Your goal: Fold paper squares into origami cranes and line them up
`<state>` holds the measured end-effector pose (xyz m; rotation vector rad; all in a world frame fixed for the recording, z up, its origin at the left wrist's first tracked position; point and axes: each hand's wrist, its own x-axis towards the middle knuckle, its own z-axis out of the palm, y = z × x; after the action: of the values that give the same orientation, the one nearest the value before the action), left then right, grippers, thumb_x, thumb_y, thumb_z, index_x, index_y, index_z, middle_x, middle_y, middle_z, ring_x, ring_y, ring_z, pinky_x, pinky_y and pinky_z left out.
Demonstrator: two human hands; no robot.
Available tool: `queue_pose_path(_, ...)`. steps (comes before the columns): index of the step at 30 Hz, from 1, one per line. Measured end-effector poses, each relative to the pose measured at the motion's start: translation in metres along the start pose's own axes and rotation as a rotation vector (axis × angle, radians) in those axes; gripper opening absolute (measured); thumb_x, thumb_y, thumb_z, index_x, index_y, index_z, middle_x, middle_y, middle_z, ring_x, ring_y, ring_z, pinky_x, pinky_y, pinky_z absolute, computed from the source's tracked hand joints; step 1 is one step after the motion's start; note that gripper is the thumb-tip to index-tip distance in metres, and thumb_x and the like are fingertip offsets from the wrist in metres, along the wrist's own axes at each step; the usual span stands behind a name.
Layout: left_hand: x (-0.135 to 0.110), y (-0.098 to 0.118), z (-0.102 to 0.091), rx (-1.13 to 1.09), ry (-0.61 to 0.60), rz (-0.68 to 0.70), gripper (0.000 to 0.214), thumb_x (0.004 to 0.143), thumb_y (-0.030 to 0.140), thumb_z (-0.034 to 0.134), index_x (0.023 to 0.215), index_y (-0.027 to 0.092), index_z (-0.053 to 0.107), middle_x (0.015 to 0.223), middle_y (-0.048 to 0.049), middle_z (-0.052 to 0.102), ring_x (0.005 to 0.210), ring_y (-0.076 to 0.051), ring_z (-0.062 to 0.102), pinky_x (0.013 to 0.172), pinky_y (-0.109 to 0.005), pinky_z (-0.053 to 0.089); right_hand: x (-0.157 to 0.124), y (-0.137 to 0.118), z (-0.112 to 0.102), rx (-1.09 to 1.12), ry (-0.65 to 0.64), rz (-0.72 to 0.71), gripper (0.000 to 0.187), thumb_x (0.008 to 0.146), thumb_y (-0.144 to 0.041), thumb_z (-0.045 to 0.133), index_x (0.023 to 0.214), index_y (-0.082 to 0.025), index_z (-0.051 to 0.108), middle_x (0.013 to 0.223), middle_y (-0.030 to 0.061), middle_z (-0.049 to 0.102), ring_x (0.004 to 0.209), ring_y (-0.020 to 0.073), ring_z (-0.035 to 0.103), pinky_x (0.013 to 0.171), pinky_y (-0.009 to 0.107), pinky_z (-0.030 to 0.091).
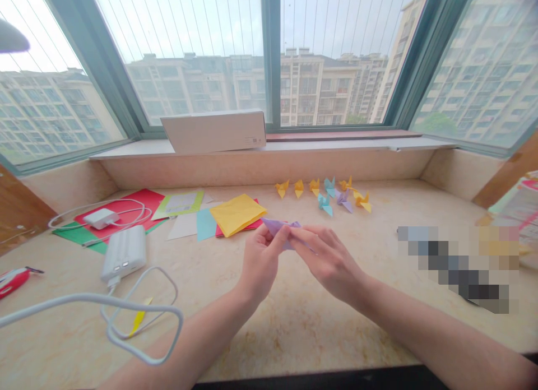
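Between my two hands, a little above the counter, is a small piece of folded purple paper [275, 226]. My left hand [263, 252] pinches its left part, with the thumb lying on top. My right hand [330, 255] has its fingers closed over the paper's right side, so much of the folding is hidden. Beyond them to the right, several finished paper cranes [323, 204] in yellow, blue and purple stand on the counter. Just behind my left hand lies a stack of yellow paper [237, 213] with red sheets under it.
On the left are red and green sheets, a white charger [101, 218], a white power bank [124, 252] and a looping white cable [145, 307]. A red-handled tool [14, 281] lies at the far left. A long white box [214, 133] rests on the window ledge. A blurred-out patch covers something at right.
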<state>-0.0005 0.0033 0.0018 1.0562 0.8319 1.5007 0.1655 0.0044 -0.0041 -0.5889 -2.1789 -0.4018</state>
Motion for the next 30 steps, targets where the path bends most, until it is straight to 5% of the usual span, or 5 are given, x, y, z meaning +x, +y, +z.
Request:
queue_pose_path(15,0.001,0.000,-0.002,-0.035,0.027,0.015,0.020,0.082,0.034,0.077,0.085,0.014,0.075,0.080,-0.0040,0.075,0.073,-0.014,0.068,0.072,-0.026,0.054,0.004,-0.004,0.002,0.128,0.051,0.142,0.041,0.091,-0.007,0.055,0.128,-0.022,0.064,0.118,0.0103,0.068,0.106,0.0270,0.061,0.091,0.047,0.054)
queue_pose_path(22,0.000,0.004,-0.002,0.154,0.027,0.165,0.015,0.081,0.032,0.077,0.085,0.017,0.077,0.084,-0.0046,0.077,0.076,-0.017,0.067,0.073,-0.027,0.052,0.011,-0.005,0.001,0.396,0.165,0.587,0.005,0.091,-0.026,0.063,0.092,-0.022,0.066,0.089,0.0046,0.067,0.083,0.0205,0.062,0.076,0.038,0.054)
queue_pose_path(26,-0.003,0.005,0.001,0.139,0.027,0.178,0.020,0.079,0.036,0.079,0.086,0.017,0.078,0.079,-0.0047,0.076,0.076,-0.018,0.067,0.073,-0.029,0.051,0.011,-0.004,0.005,0.542,0.110,0.835,0.020,0.089,-0.039,0.066,0.094,-0.020,0.063,0.085,0.0045,0.069,0.070,0.0175,0.062,0.061,0.031,0.052)
queue_pose_path(30,-0.002,0.000,-0.001,0.100,0.046,0.118,0.024,0.080,0.040,0.078,0.082,0.016,0.076,0.078,-0.0043,0.074,0.068,-0.015,0.062,0.067,-0.026,0.048,0.009,-0.003,0.012,0.726,0.082,0.930,0.024,0.090,-0.043,0.066,0.096,-0.019,0.065,0.082,0.0053,0.072,0.073,0.0191,0.068,0.061,0.029,0.053)
